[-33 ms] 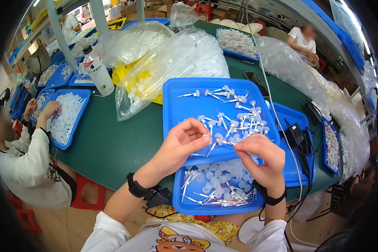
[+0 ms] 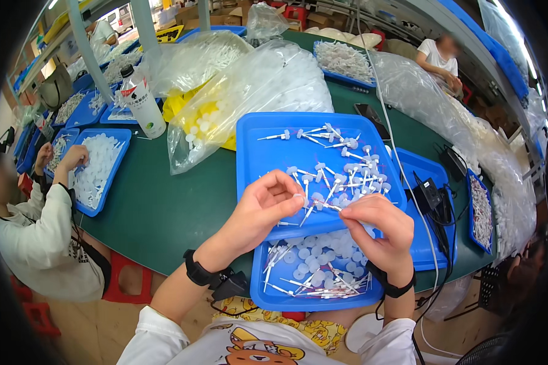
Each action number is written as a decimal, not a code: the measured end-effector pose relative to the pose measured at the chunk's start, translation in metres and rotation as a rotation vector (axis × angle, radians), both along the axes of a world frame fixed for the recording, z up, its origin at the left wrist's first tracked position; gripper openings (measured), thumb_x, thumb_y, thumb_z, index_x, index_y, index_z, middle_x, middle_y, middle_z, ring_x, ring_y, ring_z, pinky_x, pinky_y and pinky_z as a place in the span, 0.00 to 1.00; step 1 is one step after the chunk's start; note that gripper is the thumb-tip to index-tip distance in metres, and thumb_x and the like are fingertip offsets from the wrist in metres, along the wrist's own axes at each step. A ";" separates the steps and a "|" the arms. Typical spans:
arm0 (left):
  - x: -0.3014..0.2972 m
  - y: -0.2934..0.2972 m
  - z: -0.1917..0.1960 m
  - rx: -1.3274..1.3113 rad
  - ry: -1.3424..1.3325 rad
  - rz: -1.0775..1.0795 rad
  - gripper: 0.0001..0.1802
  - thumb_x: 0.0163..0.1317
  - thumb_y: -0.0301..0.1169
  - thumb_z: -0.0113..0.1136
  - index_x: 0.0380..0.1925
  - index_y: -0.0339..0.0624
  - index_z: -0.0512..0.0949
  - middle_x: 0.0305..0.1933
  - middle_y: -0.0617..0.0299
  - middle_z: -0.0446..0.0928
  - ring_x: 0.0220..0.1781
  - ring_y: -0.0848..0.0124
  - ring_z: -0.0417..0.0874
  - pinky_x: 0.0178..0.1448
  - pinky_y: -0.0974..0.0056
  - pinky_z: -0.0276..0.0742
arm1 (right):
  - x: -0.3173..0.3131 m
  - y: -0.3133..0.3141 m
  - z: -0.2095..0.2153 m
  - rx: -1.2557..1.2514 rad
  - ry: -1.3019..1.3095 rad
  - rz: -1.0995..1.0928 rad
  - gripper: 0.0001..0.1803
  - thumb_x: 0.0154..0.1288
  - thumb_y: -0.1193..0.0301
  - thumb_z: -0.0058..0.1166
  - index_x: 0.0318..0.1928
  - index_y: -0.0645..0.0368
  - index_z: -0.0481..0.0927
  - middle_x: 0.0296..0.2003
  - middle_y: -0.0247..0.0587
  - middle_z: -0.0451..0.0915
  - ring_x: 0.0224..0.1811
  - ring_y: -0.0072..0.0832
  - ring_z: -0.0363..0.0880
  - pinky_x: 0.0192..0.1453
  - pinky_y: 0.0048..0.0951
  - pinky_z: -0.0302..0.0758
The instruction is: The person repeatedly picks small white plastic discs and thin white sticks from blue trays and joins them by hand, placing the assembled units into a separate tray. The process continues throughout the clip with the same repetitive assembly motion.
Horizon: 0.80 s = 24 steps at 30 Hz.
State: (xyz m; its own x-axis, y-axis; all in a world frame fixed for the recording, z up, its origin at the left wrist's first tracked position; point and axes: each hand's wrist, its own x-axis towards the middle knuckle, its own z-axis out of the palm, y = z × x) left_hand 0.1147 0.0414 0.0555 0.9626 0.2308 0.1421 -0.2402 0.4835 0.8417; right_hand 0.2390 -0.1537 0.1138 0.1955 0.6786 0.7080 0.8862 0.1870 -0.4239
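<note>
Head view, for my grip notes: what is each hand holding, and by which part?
The right hand pinches a white stick by its right end; the left hand apparently holds a pale disc, part unclear.

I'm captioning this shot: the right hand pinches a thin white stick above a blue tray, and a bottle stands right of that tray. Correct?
Not quite: the bottle stands left of the blue tray, as the head view shows. The right hand pinches a thin white stick above it.

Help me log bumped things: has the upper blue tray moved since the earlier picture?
No. Judged against the green table, the upper blue tray sits in the same place, with no visible shift either way.
</note>
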 end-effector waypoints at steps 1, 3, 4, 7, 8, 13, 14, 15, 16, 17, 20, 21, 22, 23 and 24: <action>0.000 0.000 0.001 -0.009 0.002 -0.002 0.09 0.68 0.29 0.63 0.42 0.44 0.72 0.49 0.58 0.78 0.49 0.73 0.78 0.54 0.67 0.72 | 0.000 0.000 0.000 0.009 -0.012 0.008 0.16 0.49 0.86 0.68 0.40 0.62 0.86 0.31 0.41 0.84 0.33 0.35 0.83 0.37 0.32 0.78; -0.001 -0.002 0.004 -0.026 0.005 -0.007 0.09 0.67 0.30 0.63 0.39 0.44 0.72 0.50 0.57 0.78 0.48 0.74 0.77 0.54 0.67 0.72 | -0.001 0.000 0.000 0.025 -0.025 0.031 0.16 0.48 0.86 0.68 0.40 0.63 0.85 0.31 0.41 0.84 0.33 0.35 0.83 0.37 0.31 0.78; -0.002 -0.002 0.005 -0.028 0.006 0.000 0.08 0.68 0.30 0.63 0.38 0.44 0.72 0.51 0.56 0.78 0.48 0.73 0.77 0.54 0.67 0.72 | -0.002 0.001 0.001 0.031 -0.025 0.047 0.16 0.48 0.87 0.68 0.40 0.63 0.85 0.31 0.41 0.84 0.32 0.35 0.83 0.37 0.31 0.78; -0.002 -0.003 0.008 -0.033 0.002 -0.004 0.07 0.68 0.31 0.63 0.36 0.44 0.73 0.52 0.54 0.78 0.48 0.73 0.78 0.55 0.66 0.73 | -0.002 0.002 0.001 0.038 -0.032 0.085 0.17 0.47 0.87 0.67 0.40 0.64 0.85 0.31 0.42 0.84 0.32 0.35 0.83 0.37 0.31 0.77; -0.002 -0.002 0.008 -0.032 -0.002 -0.021 0.07 0.68 0.31 0.63 0.35 0.44 0.73 0.53 0.54 0.78 0.48 0.72 0.78 0.55 0.66 0.73 | -0.002 0.002 0.001 0.038 -0.035 0.097 0.17 0.47 0.87 0.67 0.40 0.64 0.85 0.31 0.42 0.84 0.32 0.35 0.83 0.37 0.31 0.77; -0.004 -0.002 0.007 -0.063 -0.058 -0.080 0.06 0.69 0.31 0.61 0.35 0.43 0.74 0.53 0.51 0.79 0.49 0.71 0.79 0.55 0.65 0.74 | -0.002 0.003 -0.002 0.036 -0.047 0.058 0.16 0.47 0.86 0.68 0.39 0.64 0.85 0.31 0.42 0.84 0.32 0.35 0.84 0.37 0.31 0.78; -0.004 0.000 0.006 -0.089 -0.067 -0.094 0.06 0.69 0.30 0.60 0.35 0.42 0.75 0.53 0.50 0.80 0.49 0.71 0.79 0.55 0.65 0.74 | -0.002 0.003 -0.002 0.039 -0.046 0.052 0.16 0.47 0.86 0.68 0.39 0.64 0.85 0.31 0.42 0.84 0.32 0.36 0.84 0.37 0.31 0.78; -0.003 0.001 0.005 -0.115 -0.077 -0.110 0.05 0.69 0.29 0.60 0.35 0.41 0.75 0.54 0.48 0.80 0.50 0.70 0.79 0.55 0.65 0.74 | -0.002 0.003 -0.002 0.040 -0.046 0.048 0.16 0.47 0.86 0.68 0.39 0.64 0.85 0.31 0.42 0.84 0.32 0.36 0.84 0.37 0.31 0.78; -0.003 0.000 0.006 -0.094 -0.072 -0.103 0.05 0.69 0.30 0.60 0.35 0.41 0.75 0.52 0.49 0.80 0.49 0.70 0.79 0.54 0.65 0.74 | -0.002 0.003 -0.002 0.042 -0.046 0.045 0.16 0.47 0.86 0.68 0.39 0.64 0.85 0.31 0.42 0.84 0.32 0.36 0.84 0.37 0.31 0.78; -0.003 -0.001 0.006 -0.074 -0.066 -0.095 0.06 0.68 0.31 0.59 0.35 0.41 0.75 0.51 0.50 0.80 0.49 0.69 0.79 0.54 0.64 0.74 | -0.002 0.002 -0.002 0.043 -0.045 0.041 0.16 0.47 0.86 0.68 0.39 0.64 0.85 0.32 0.42 0.84 0.32 0.36 0.84 0.37 0.31 0.78; -0.002 -0.001 0.006 -0.039 -0.058 -0.094 0.07 0.68 0.32 0.60 0.35 0.41 0.75 0.50 0.50 0.80 0.48 0.69 0.79 0.54 0.64 0.74 | -0.002 0.001 -0.001 0.052 -0.048 0.049 0.16 0.47 0.86 0.68 0.39 0.63 0.85 0.32 0.42 0.85 0.33 0.36 0.84 0.37 0.31 0.78; -0.002 -0.001 0.005 -0.031 -0.055 -0.095 0.07 0.68 0.32 0.60 0.35 0.41 0.74 0.50 0.49 0.80 0.48 0.69 0.79 0.53 0.64 0.74 | -0.002 0.001 -0.001 0.054 -0.044 0.050 0.16 0.47 0.86 0.68 0.40 0.63 0.85 0.32 0.42 0.85 0.33 0.36 0.84 0.37 0.31 0.78; -0.002 0.000 0.005 -0.041 -0.066 -0.104 0.07 0.68 0.31 0.59 0.35 0.41 0.75 0.51 0.48 0.81 0.47 0.70 0.79 0.54 0.64 0.74 | -0.002 0.001 0.000 0.056 -0.040 0.052 0.16 0.47 0.86 0.68 0.40 0.63 0.85 0.32 0.42 0.85 0.33 0.36 0.84 0.37 0.31 0.78; -0.003 0.000 0.004 -0.050 -0.077 -0.112 0.06 0.69 0.30 0.59 0.36 0.40 0.75 0.52 0.47 0.81 0.47 0.71 0.79 0.54 0.64 0.74 | -0.002 0.001 0.000 0.058 -0.036 0.054 0.16 0.47 0.86 0.68 0.40 0.63 0.85 0.32 0.42 0.85 0.33 0.36 0.84 0.37 0.31 0.78; -0.002 0.000 0.004 -0.061 -0.090 -0.124 0.05 0.70 0.29 0.58 0.36 0.40 0.75 0.53 0.47 0.81 0.47 0.72 0.78 0.54 0.65 0.74 | -0.001 0.001 0.000 0.049 -0.039 0.055 0.16 0.47 0.86 0.68 0.40 0.63 0.85 0.32 0.42 0.85 0.33 0.36 0.84 0.37 0.31 0.78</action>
State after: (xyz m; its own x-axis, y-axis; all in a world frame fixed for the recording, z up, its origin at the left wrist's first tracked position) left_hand 0.1125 0.0415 0.0593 0.9683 0.1218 0.2180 -0.2483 0.5635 0.7879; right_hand 0.2376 -0.1530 0.1134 0.1303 0.6521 0.7469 0.8897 0.2556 -0.3783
